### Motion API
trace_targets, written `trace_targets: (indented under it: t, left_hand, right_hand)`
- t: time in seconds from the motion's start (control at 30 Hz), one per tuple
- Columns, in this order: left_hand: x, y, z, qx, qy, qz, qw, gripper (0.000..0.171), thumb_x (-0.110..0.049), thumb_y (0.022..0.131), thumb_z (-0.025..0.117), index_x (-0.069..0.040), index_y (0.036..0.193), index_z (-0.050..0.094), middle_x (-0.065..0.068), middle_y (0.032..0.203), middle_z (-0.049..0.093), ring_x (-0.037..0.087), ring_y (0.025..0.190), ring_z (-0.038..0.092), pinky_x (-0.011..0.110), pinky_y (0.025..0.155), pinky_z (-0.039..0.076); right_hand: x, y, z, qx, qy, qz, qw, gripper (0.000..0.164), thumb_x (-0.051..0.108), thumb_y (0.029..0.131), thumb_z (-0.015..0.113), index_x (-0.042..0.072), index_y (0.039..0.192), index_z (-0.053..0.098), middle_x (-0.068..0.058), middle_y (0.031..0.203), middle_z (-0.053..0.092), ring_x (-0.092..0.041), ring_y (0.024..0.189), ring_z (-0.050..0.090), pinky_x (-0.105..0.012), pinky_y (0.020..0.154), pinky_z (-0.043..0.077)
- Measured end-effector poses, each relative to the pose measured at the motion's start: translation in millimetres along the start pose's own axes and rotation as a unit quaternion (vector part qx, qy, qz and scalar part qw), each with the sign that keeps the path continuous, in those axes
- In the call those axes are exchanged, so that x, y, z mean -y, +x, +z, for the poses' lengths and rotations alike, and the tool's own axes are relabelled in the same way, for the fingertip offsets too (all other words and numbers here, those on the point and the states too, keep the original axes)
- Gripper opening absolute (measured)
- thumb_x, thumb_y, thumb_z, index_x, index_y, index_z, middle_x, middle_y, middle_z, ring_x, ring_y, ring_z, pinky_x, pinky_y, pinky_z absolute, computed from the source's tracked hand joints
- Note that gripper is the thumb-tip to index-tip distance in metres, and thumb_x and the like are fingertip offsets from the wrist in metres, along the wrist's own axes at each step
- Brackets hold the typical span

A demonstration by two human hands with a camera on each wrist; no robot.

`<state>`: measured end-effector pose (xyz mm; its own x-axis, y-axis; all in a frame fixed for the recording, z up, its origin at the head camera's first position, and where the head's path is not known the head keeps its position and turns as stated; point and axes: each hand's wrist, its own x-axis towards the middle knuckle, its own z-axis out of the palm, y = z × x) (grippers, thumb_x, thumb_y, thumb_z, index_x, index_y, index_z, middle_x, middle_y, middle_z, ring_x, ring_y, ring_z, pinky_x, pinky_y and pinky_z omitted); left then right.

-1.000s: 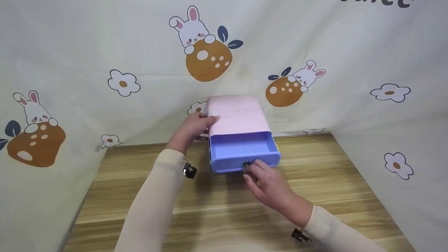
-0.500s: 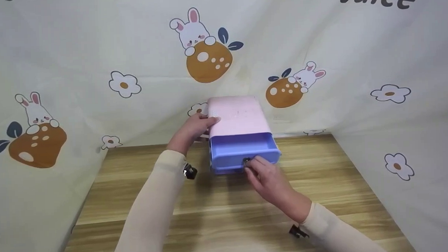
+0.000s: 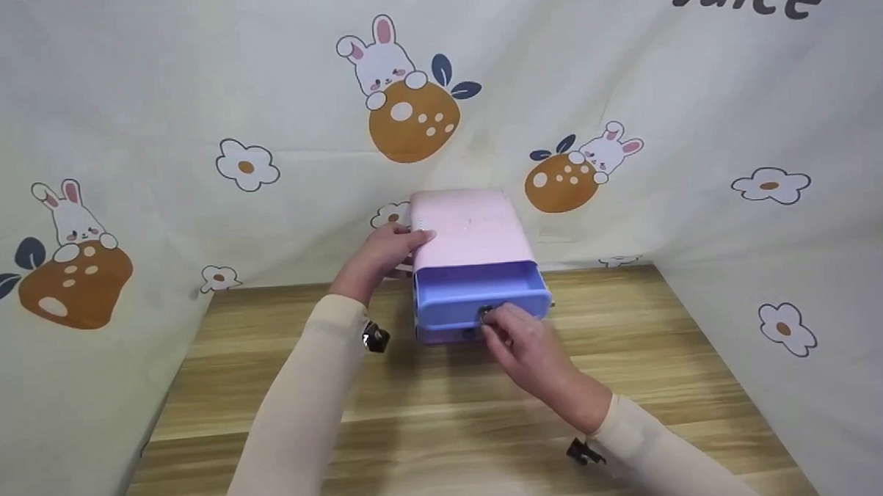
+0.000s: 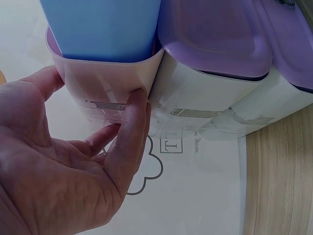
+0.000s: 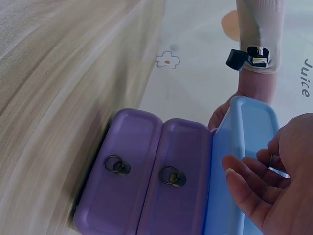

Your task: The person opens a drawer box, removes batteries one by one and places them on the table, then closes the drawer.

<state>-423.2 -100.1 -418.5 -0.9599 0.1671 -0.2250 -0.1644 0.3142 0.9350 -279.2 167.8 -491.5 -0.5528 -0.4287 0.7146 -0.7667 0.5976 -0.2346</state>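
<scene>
The blue drawer [image 3: 447,313] faces the right hand [image 3: 539,356] pinching its ring [image 3: 485,314].

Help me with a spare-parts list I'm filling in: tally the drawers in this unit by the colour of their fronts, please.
Blue: 1, the top drawer
Purple: 2, the middle drawer and the bottom drawer
Total: 3
</scene>
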Motion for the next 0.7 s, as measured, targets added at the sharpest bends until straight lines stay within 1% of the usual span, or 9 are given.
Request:
trace_targets:
  t: [0.33,0.47,0.7]
  left_hand:
    - [-0.5,0.7,0.6,0.005,0.000,0.002,1.0000,0.079,-0.047,0.104,0.075,0.003,0.159,0.048,0.017,0.133,0.068,0.034,0.120,0.071,0.052,0.101,0.062]
    - [-0.6,0.7,0.7,0.001,0.007,0.004,1.0000,0.080,-0.048,0.104,0.075,0.003,0.160,0.047,0.016,0.132,0.069,0.032,0.118,0.072,0.050,0.098,0.063]
    - [-1.3,-0.3,-0.2,0.002,0.007,0.006,1.0000,0.082,-0.048,0.104,0.074,0.004,0.160,0.045,0.018,0.137,0.067,0.033,0.120,0.071,0.050,0.099,0.062]
  right_hand:
    - [-0.5,1.1,0.4,0.014,-0.004,0.024,1.000,0.009,0.003,0.099,0.078,0.008,0.104,0.073,0.000,0.093,0.067,-0.010,0.077,0.062,-0.025,0.066,0.058]
    - [-0.9,2.4,-0.6,0.019,-0.001,0.029,0.999,0.007,0.005,0.100,0.078,0.008,0.105,0.074,0.000,0.095,0.068,-0.011,0.080,0.063,-0.026,0.067,0.058]
    - [-3.2,4.2,1.1,0.007,0.006,0.023,1.000,0.005,0.006,0.102,0.077,0.008,0.105,0.074,-0.001,0.095,0.068,-0.011,0.080,0.063,-0.029,0.066,0.057]
